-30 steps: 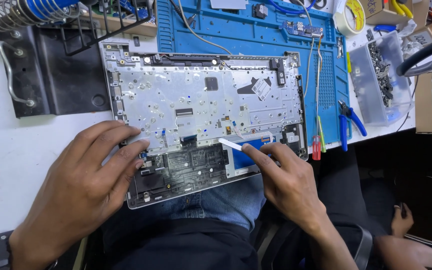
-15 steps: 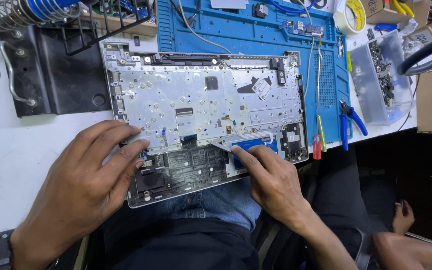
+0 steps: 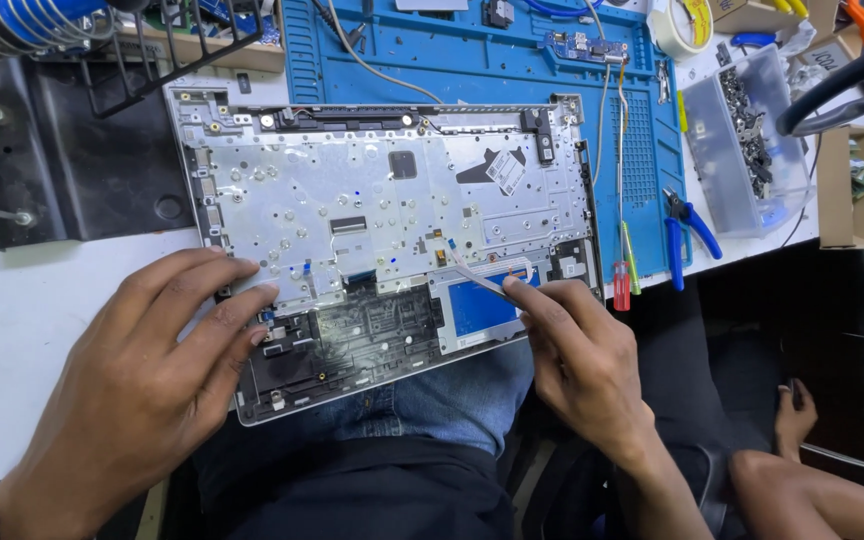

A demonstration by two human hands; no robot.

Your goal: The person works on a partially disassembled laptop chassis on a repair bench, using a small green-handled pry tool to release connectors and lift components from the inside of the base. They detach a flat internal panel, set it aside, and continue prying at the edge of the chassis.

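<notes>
The left hand (image 3: pixel 142 385) is laid flat, palm down, with its fingers spread. The right hand (image 3: pixel 582 365) is curled, with finger and thumb pinched together.

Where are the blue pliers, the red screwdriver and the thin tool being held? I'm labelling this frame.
blue pliers (image 3: pixel 690 222), head view, on a handle.
red screwdriver (image 3: pixel 621 296), head view, on its handle.
thin tool (image 3: pixel 477 279), head view, mid-shaft.

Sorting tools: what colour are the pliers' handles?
Blue, on the pliers in the head view.
</notes>
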